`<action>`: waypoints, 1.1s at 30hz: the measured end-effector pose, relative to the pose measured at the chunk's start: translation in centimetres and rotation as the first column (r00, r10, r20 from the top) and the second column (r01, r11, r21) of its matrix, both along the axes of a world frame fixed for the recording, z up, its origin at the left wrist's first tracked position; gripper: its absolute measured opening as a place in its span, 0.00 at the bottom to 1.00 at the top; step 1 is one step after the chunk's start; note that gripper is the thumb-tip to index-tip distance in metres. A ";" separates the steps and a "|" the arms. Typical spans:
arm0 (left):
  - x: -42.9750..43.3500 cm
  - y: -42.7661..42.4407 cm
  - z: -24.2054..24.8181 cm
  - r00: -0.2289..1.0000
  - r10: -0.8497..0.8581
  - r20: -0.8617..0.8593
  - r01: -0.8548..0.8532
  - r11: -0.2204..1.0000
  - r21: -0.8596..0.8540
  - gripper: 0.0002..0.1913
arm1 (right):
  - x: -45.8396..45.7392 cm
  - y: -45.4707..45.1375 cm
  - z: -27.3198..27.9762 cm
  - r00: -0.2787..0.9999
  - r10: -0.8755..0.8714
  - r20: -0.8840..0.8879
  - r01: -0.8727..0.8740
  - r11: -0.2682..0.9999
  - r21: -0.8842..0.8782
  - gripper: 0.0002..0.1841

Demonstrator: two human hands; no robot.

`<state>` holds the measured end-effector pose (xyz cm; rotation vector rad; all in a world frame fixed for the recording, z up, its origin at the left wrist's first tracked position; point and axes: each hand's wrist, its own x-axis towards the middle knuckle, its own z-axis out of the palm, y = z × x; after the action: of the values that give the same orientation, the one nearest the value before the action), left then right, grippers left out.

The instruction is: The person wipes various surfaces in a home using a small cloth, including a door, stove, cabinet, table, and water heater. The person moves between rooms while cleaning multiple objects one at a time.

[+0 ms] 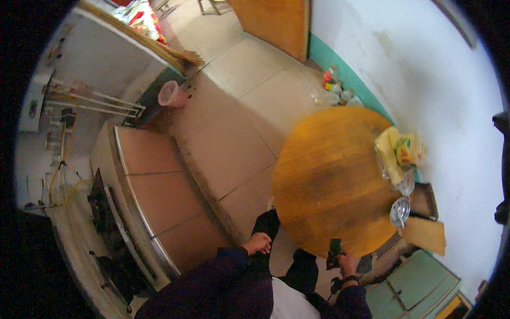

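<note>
My left hand (259, 243) hangs over my dark trouser leg, fingers curled in, and I make out nothing in it. By the near edge of a round wooden table (330, 179), my right hand (346, 261) is closed on a small dark object (336, 246) with a greenish face; what it is cannot be told. A dark band is round my right wrist. At the table's right side lie a metal bowl or ladle (399, 212) and yellow plastic packaging (400, 153) with printing on it.
A wooden board (424, 236) and a pale green cabinet (418, 279) stand at the right, near the wall. On the left runs a counter with a tiled front (159, 171). A pink bin (172, 95), a broom head (191, 59) and bottles (334, 85) are farther off on the floor.
</note>
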<state>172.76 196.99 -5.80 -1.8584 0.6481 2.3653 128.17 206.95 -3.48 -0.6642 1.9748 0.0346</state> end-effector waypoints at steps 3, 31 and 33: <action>3.8 -3.2 0.3 0.999 -0.018 -0.049 0.018 1.000 -0.016 0.11 | 4.7 -4.1 5.9 0.997 -0.076 0.031 0.076 0.997 -0.022 0.25; 19.6 0.5 1.1 0.800 0.594 -0.083 -0.587 0.748 -0.309 0.13 | 8.8 -10.5 3.5 0.946 0.321 0.057 -0.316 0.945 -0.082 0.18; 20.7 -1.7 0.6 0.906 0.412 0.102 -0.345 0.854 -0.389 0.13 | 10.3 -11.8 6.2 0.960 0.278 0.033 -0.276 0.960 -0.053 0.17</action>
<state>193.41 195.25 -5.20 -2.5429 0.8089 2.3720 138.43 195.12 2.68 -0.9625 1.8362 0.1441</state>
